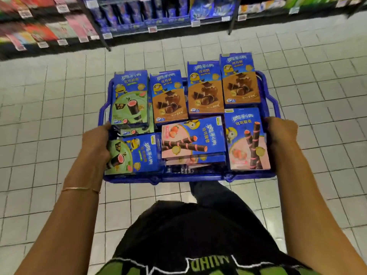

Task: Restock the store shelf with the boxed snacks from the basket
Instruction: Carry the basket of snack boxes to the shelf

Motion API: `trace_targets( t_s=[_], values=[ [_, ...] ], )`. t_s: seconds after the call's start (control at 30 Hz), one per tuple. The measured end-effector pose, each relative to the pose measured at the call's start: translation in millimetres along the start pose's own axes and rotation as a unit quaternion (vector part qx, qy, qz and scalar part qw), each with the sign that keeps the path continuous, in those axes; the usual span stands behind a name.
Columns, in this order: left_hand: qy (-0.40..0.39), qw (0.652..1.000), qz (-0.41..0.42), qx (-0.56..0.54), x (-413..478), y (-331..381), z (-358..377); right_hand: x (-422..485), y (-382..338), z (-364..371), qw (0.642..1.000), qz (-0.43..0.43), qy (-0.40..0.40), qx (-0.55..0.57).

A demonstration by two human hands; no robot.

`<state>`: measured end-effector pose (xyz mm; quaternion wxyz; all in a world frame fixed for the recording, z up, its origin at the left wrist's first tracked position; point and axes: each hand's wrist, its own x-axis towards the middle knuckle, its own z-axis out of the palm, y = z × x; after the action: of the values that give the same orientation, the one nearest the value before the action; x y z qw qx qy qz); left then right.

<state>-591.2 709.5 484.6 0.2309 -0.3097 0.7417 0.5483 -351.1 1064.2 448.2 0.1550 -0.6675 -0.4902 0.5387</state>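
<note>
Fingers [106, 127] of left hand [95, 141], right hand [280, 132] curled on rims of blue plastic basket [188, 178]: carrying stage. Next, likely: reach blue-stocked store shelf [158, 22], unload blue cardboard snack boxes [204, 92].

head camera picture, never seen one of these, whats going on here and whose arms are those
There is no machine here: a person wears a camera on the head, so this single picture looks forward and down along their own bare arms. The left hand and the right hand each grip a side of a blue basket, held over the tiled floor. The basket is packed with boxed snacks: green boxes on the left, three brown chocolate boxes along the far side, and pink strawberry boxes nearer the person. Ahead stands the store shelf, blurred, with more blue boxes on it.
</note>
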Motion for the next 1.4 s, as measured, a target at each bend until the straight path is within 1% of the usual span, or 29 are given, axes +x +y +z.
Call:
trace_targets(
  t_s=[0.2, 0.37, 0.63, 0.8, 0.9, 1.03, 1.23, 1.4],
  values=[
    [0.006, 0.999, -0.001, -0.034, 39, 99, 97, 97, -135, 59, 0.999, -0.041, -0.009, 0.019],
    [0.025, 0.998, -0.001, -0.056, 95, 169, 178, 176, -212, 125, 0.999, -0.044, -0.004, 0.016],
    [0.027, 0.995, 0.006, -0.101, 218, 276, 301, 303, -322, 237, 1.0, -0.013, -0.01, 0.002],
    [0.038, 0.996, 0.0, -0.08, 268, 335, 368, 368, -376, 293, 1.0, 0.021, -0.023, 0.003],
    [0.057, 0.995, -0.007, -0.079, 314, 350, 412, 416, -391, 335, 0.999, 0.03, -0.037, 0.003],
    [0.07, 0.995, -0.031, -0.068, 397, 348, 472, 498, -388, 401, 0.997, 0.056, -0.057, -0.011],
    [0.093, 0.991, -0.081, -0.052, 542, 311, 548, 615, -350, 518, 0.995, 0.067, -0.068, -0.026],
    [0.083, 0.991, -0.102, -0.033, 668, 277, 599, 698, -303, 614, 0.993, 0.071, -0.085, -0.032]
  ],
)
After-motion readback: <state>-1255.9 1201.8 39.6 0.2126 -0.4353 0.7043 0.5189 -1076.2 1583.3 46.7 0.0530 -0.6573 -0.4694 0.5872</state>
